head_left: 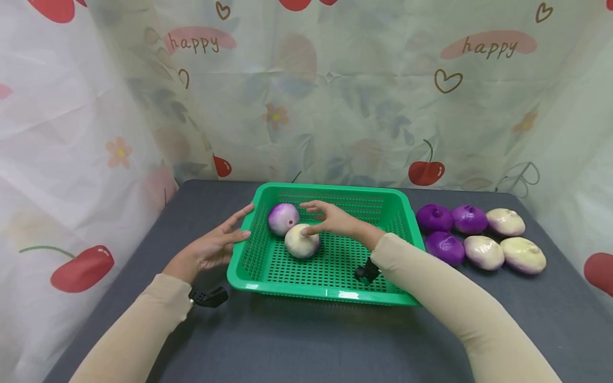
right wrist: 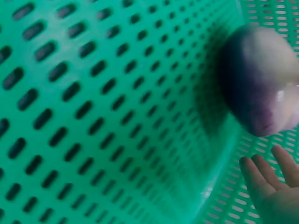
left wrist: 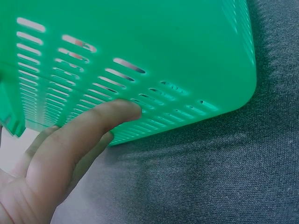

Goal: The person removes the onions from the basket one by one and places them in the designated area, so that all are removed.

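A green plastic basket [head_left: 330, 293] with slotted walls stands on the dark table. Inside, toward its left, a purple-and-white turnip [head_left: 282, 218] lies against a whiter turnip [head_left: 303, 242]. My right hand [head_left: 330, 219] reaches over the whiter one with fingers spread. Its thumb overlaps that turnip in the head view; whether they touch I cannot tell. In the right wrist view, the fingers [right wrist: 254, 175] stand apart from a turnip [right wrist: 259, 79]. My left hand [head_left: 213, 247] rests at the basket's left side, fingers extended along the rim. In the left wrist view a finger [left wrist: 112, 114] touches the slotted wall.
On the table [head_left: 306, 340], right of the basket, sit several more turnips in two rows: purple ones [head_left: 444, 248] nearer the basket, pale ones [head_left: 524, 255] farther right. A printed curtain [head_left: 330, 122] hangs behind and along both sides. Each wrist carries a small black device [head_left: 209, 297].
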A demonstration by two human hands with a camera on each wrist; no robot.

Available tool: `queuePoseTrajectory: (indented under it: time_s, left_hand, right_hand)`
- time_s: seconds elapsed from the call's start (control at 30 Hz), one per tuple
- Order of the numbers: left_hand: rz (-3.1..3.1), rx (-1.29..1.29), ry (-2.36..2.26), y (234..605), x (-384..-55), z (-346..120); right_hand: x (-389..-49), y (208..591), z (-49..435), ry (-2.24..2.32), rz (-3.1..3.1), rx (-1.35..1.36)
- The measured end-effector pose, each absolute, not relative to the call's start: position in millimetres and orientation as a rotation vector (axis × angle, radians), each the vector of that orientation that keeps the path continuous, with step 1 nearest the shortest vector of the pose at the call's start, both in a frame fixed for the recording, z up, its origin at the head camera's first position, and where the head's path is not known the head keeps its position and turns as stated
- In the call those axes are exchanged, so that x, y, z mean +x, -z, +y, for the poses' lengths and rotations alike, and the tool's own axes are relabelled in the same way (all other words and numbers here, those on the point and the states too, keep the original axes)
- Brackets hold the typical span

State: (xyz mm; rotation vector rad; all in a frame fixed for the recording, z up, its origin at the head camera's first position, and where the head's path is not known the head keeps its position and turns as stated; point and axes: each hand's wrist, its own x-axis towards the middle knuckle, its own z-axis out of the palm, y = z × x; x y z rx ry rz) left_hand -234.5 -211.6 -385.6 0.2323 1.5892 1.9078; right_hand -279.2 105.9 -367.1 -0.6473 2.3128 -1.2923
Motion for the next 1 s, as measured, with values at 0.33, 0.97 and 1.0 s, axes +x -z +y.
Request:
queuePoseTrajectory:
  time_s: [0.33, 0.97, 1.0]
  left_hand:
    - [1.577, 0.229, -1.912, 380.1, -232.9, -210.2]
    - [1.581, 0.216, -1.906, 381.8, -234.1, -210.8]
    - [1.579, 0.216, -1.908, 381.8, -233.9, -210.9]
  right_hand:
    - [-276.7, 378.9, 105.0, 1.135, 2.243, -0.733]
    - [-268.6, 348.4, 113.0, 1.258, 2.302, -0.729]
    - [-268.2, 341.1, 115.5, 1.294, 2.292, -0.72]
